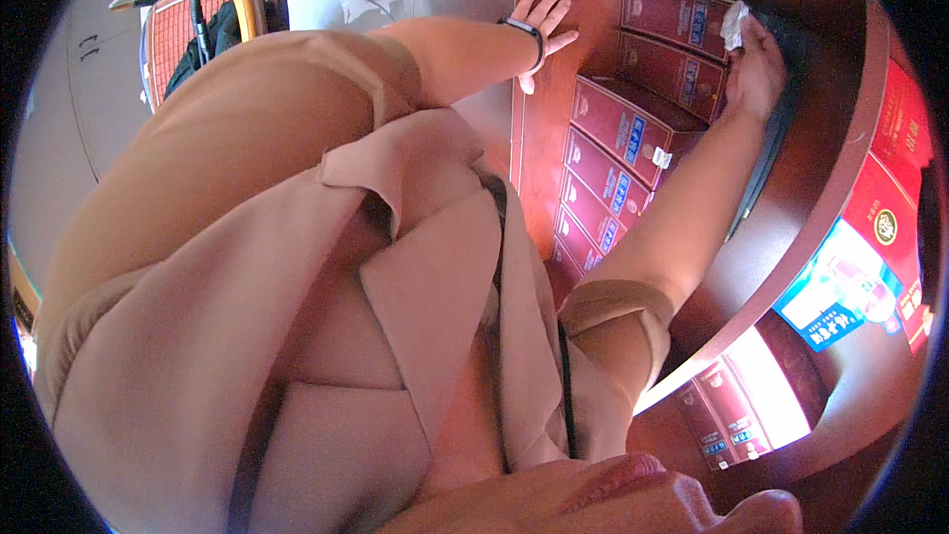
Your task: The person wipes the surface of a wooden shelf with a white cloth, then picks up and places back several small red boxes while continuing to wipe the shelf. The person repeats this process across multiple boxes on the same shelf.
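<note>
My left hand [545, 22], with a dark band at its wrist, presses flat on the reddish-brown wooden side panel [552, 111] of a cabinet. Its fingers are spread and it holds nothing. Deep inside the cabinet compartment, my right hand [758, 70] grips a crumpled white cloth or tissue [734, 25]. The cloth is at the end of the farthest dark red box [667, 11]. Next to that one lies a similar dark red box [671, 74]. A nearer stack of such boxes [612, 126] bears blue labels, and my right forearm covers part of it.
A curved shelf edge [830, 237] runs along the right of my arm. Beyond it stand a bright red box [882, 215] and a blue-and-white package [841, 297]. More dark red boxes [726, 415] sit lower right. A chair [178, 37] with a wooden armrest is behind me at upper left.
</note>
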`<state>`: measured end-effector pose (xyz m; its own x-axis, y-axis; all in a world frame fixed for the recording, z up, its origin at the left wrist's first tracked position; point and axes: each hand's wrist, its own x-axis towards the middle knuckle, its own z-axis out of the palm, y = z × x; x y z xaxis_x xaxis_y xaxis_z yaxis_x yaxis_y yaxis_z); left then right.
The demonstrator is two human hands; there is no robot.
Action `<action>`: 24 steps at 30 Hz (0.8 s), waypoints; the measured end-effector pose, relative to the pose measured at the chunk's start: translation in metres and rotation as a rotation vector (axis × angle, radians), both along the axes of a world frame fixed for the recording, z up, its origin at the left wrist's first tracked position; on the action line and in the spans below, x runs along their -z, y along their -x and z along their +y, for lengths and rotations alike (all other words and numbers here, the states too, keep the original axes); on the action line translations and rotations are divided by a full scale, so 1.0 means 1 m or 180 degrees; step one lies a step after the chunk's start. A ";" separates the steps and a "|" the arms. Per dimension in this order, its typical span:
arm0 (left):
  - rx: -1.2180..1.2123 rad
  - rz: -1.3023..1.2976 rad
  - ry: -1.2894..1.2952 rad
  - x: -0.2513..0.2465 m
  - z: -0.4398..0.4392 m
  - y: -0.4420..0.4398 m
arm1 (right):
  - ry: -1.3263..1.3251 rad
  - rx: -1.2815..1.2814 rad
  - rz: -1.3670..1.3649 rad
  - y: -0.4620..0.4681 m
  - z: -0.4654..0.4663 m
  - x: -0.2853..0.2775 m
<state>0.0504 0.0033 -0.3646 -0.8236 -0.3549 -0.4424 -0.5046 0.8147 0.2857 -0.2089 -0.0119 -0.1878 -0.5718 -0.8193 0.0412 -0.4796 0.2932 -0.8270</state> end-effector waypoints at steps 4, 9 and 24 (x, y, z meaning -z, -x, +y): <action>0.0032 -0.0036 -0.0007 -0.002 0.000 -0.001 | 0.0735 -0.0112 -0.2844 -0.041 0.026 -0.008; 0.0048 -0.0103 -0.0051 -0.007 -0.002 0.000 | 0.1068 -0.0395 -0.3266 -0.088 0.074 -0.011; 0.0682 -0.0220 0.1080 -0.013 -0.001 0.021 | 0.0452 0.0779 -0.1175 -0.207 0.218 -0.016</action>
<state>0.0294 0.0027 -0.3520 -0.8672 -0.3138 -0.3867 -0.3216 0.9457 -0.0462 -0.0020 0.2061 -0.1723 -0.7452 -0.6594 -0.0993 -0.0765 0.2325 -0.9696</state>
